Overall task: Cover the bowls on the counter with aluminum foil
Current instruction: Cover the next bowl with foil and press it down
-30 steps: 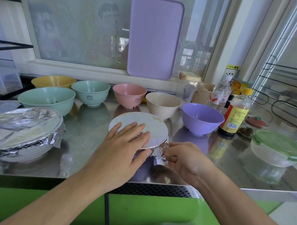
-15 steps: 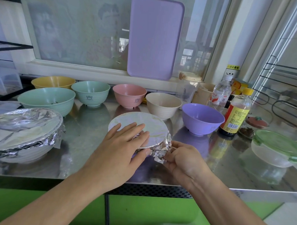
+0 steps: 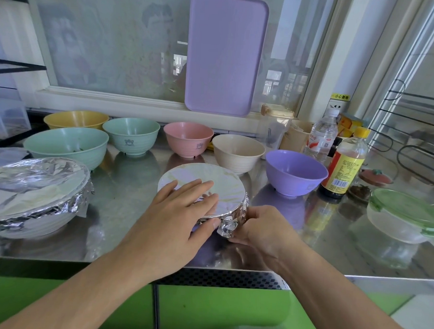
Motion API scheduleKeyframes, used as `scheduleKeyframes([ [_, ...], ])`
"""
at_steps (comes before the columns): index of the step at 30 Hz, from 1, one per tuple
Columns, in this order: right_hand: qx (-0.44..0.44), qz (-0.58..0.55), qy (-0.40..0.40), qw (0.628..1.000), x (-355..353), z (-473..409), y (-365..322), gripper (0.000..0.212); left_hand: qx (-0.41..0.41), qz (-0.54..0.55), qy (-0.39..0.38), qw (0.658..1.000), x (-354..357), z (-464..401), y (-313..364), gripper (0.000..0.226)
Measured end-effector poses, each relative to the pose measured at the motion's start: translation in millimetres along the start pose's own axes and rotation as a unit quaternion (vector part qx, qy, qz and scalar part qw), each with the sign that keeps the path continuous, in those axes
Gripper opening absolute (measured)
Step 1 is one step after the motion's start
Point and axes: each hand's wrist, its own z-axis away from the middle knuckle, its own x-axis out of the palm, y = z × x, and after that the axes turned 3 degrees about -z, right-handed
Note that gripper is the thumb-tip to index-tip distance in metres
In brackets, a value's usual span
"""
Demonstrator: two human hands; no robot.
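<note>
Sitting near the front edge of the steel counter (image 3: 125, 200), a small bowl wrapped in aluminum foil (image 3: 217, 186) has its top stretched flat and its side crinkled. The left hand (image 3: 176, 222) lies flat on the foil top, fingers straight and spread, thumb down against the near rim. The right hand (image 3: 260, 228) is curled at the bowl's right side, fingers pinching a crumpled fold of foil below the rim. To the left stands a larger foil-covered bowl (image 3: 33, 193), its foil wrinkled. Behind, uncovered bowls stand in a loose row: a big green bowl (image 3: 67, 145), a yellow bowl (image 3: 76, 119), a small green bowl (image 3: 131, 135), a pink bowl (image 3: 188, 139), a beige bowl (image 3: 237, 152) and a purple bowl (image 3: 295, 172). Right of these are a sauce bottle (image 3: 345, 165) with a yellow cap, a water bottle (image 3: 321, 136) and a clear container with a green lid (image 3: 405, 217). A purple cutting board (image 3: 225, 52) leans upright against the window.
</note>
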Motion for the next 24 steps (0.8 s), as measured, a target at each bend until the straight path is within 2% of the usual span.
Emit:
scheduleKeyframes([
  [3,-0.010,-0.005,0.004,1.000,-1.2,1.7,-8.0,0.021,-0.002,0.002,-0.001,1.000,-0.3,0.6,-0.9,0.059],
  [6,0.058,-0.125,0.025,0.990,-8.2,-3.6,-16.5,0.027,0.000,0.003,-0.005,1.000,-0.9,0.5,-0.8,0.061],
  [8,0.079,-0.182,0.038,0.979,-12.9,-8.8,-19.8,0.024,0.001,0.003,-0.006,1.000,-1.0,0.7,-0.5,0.061],
  [15,0.051,-0.143,0.075,0.986,-8.3,-20.5,-10.6,0.017,0.002,0.007,-0.006,1.000,-2.7,1.0,-1.6,0.061],
  [19,0.043,-0.159,0.095,0.982,-8.9,-28.4,-5.8,0.042,0.000,0.013,-0.003,1.000,-3.1,0.9,-2.3,0.061],
  [24,0.058,-0.157,0.111,0.980,-17.6,-36.9,-1.0,0.032,-0.002,0.013,-0.002,1.000,-2.8,1.1,-2.1,0.060],
])
